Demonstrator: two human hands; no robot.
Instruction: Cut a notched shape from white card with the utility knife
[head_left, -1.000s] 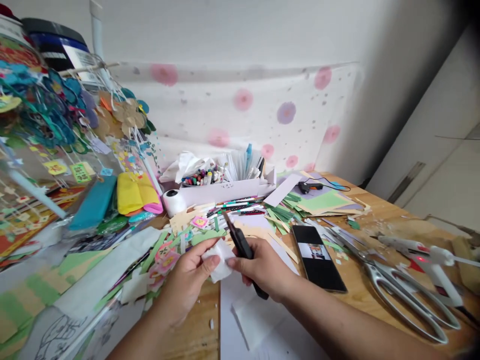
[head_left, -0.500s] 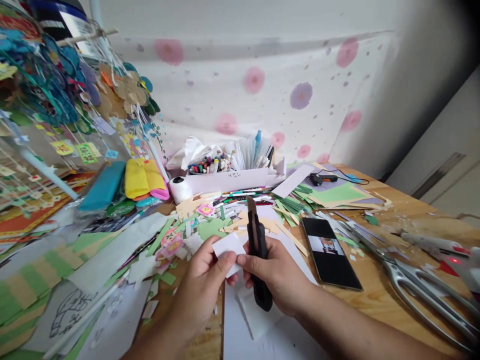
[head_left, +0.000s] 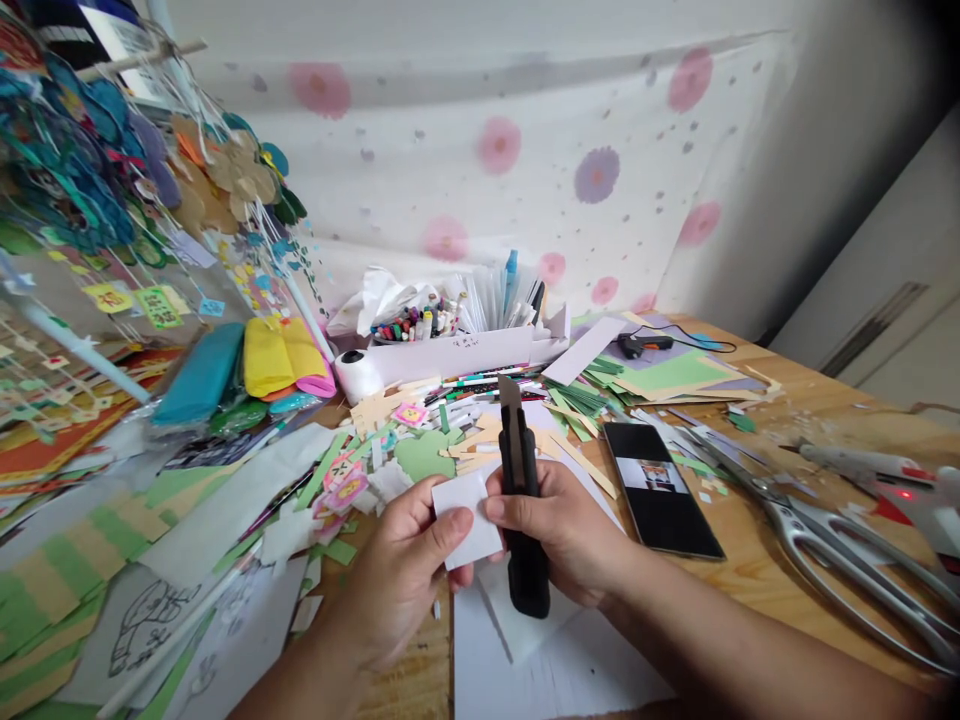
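Observation:
A small white paper square [head_left: 474, 545] is pinched between the thumb and fingers of my left hand [head_left: 409, 560]. My right hand [head_left: 566, 530] grips a black utility knife [head_left: 525, 500], whose blade points up and away from me. The right thumb and fingertips are close to the square's right edge; whether they touch it I cannot tell. Under both hands lie a larger white paper piece [head_left: 517, 635] and a white sheet [head_left: 487, 680] on the wooden table.
A phone [head_left: 664, 490] lies right of my hands, with large metal scissors [head_left: 802, 540] and a glue gun [head_left: 885, 485] beyond. Green and tan paper scraps [head_left: 427, 455] spread ahead. A white box [head_left: 457, 355] of markers stands behind, hanging paper crafts [head_left: 225, 170] at the left.
The white square has turned to show more of its face, and my right thumb has shifted toward its right edge. The knife stands slightly farther right in view. The camera view has shifted slightly.

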